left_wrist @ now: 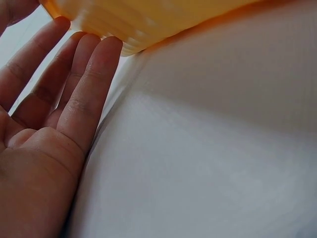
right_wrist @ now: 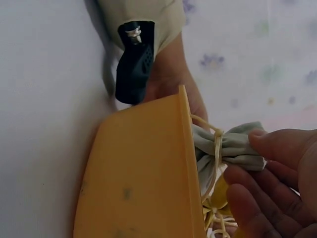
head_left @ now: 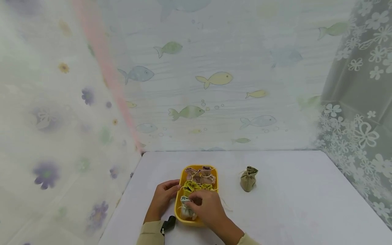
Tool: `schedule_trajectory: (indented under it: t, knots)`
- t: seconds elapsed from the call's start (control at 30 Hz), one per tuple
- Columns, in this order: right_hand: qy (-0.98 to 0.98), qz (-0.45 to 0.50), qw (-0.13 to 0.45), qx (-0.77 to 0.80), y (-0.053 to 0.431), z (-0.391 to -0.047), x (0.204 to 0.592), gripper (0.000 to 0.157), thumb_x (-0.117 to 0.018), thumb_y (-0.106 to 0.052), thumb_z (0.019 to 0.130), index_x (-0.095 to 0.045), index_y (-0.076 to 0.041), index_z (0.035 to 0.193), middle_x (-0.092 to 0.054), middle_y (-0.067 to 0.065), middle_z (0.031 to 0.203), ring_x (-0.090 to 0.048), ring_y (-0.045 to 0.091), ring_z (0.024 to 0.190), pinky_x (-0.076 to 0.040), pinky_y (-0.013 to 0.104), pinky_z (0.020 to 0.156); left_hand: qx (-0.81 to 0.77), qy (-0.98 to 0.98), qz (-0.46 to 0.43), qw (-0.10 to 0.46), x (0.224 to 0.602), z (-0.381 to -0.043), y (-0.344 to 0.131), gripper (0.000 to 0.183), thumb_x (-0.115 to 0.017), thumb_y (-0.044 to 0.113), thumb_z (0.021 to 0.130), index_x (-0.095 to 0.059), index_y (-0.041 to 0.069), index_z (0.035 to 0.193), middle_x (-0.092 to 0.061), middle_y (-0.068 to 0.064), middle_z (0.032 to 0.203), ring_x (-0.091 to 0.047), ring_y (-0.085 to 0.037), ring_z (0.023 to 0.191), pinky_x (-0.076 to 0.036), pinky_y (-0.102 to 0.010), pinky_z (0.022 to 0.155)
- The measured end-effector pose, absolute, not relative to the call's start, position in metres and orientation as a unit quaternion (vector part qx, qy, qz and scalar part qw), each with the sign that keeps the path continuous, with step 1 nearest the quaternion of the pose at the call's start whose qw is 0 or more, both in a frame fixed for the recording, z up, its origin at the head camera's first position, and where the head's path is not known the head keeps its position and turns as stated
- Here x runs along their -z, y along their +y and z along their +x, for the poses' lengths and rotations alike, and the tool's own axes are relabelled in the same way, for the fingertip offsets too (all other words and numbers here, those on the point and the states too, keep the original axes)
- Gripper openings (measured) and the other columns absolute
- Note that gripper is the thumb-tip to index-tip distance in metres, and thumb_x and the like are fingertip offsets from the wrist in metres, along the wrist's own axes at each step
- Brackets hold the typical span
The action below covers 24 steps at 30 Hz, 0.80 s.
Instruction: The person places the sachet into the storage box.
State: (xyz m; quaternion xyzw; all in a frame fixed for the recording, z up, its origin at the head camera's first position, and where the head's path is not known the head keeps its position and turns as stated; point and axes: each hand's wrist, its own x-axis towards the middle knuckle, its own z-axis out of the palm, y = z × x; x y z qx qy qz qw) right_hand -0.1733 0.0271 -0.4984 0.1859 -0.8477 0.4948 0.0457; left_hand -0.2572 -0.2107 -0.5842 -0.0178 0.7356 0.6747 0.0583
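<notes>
My right hand pinches the gathered top of a pale green drawstring pouch at the near end of a yellow plastic bin. In the right wrist view, the thumb and fingers hold the cloth above the tied cord, and the pouch's lower part is hidden behind the bin's wall. On the bin's left side, my left hand touches the outer wall with nearly straight fingers. Yellow-green pouches lie in the bin's middle, partly covered by the right hand. Two brownish-pink pouches fill its far end.
An olive drawstring pouch stands upright on the white table, right of the bin. Behind the table hangs a fish-print curtain, with flower-print curtains at both sides. A black device is on the left wrist.
</notes>
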Motion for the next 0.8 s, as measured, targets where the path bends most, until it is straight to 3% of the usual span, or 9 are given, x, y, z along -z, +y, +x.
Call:
schedule_trajectory:
  t: [0.27, 0.53, 0.67, 0.8]
  knots:
    - [-0.860, 0.185, 0.050, -0.473, 0.030, -0.171, 0.490, 0.020, -0.084, -0.040, 0.085, -0.081, -0.024, 0.097, -0.075, -0.016, 0.091, -0.064, -0.001, 0.074, -0.054, 0.017, 0.064, -0.677, 0.733, -0.030, 0.058, 0.584, -0.257, -0.210, 0.054, -0.083, 0.043, 0.086, -0.072, 0.009, 0.127, -0.070, -0.010, 0.130, -0.070, -0.021, 0.114, -0.062, -0.031, 0.092]
    - [-0.853, 0.183, 0.058, -0.485, 0.042, -0.166, 0.485, 0.030, -0.083, -0.042, 0.086, -0.081, -0.019, 0.106, -0.078, -0.009, 0.099, -0.067, 0.000, 0.076, -0.056, 0.016, 0.064, -0.675, 0.734, -0.039, 0.069, 0.583, -0.257, -0.208, 0.056, -0.083, 0.045, 0.085, -0.072, 0.009, 0.126, -0.070, -0.010, 0.129, -0.070, -0.020, 0.113, -0.062, -0.031, 0.091]
    - [-0.853, 0.171, 0.088, -0.485, 0.056, -0.169, 0.484, 0.028, -0.085, -0.037, 0.086, -0.080, -0.017, 0.105, -0.079, -0.003, 0.100, -0.071, 0.002, 0.077, -0.057, 0.015, 0.063, -0.676, 0.733, -0.038, 0.070, 0.584, -0.256, -0.208, 0.058, -0.084, 0.047, 0.083, -0.072, 0.009, 0.126, -0.069, -0.010, 0.129, -0.070, -0.020, 0.114, -0.061, -0.031, 0.092]
    - [-0.862, 0.151, 0.141, -0.462, 0.075, -0.178, 0.482, 0.025, -0.087, -0.031, 0.085, -0.079, -0.023, 0.107, -0.077, -0.008, 0.100, -0.072, 0.005, 0.079, -0.058, 0.017, 0.064, -0.675, 0.734, -0.037, 0.065, 0.584, -0.256, -0.207, 0.057, -0.083, 0.047, 0.084, -0.072, 0.010, 0.126, -0.070, -0.010, 0.129, -0.070, -0.021, 0.114, -0.062, -0.032, 0.092]
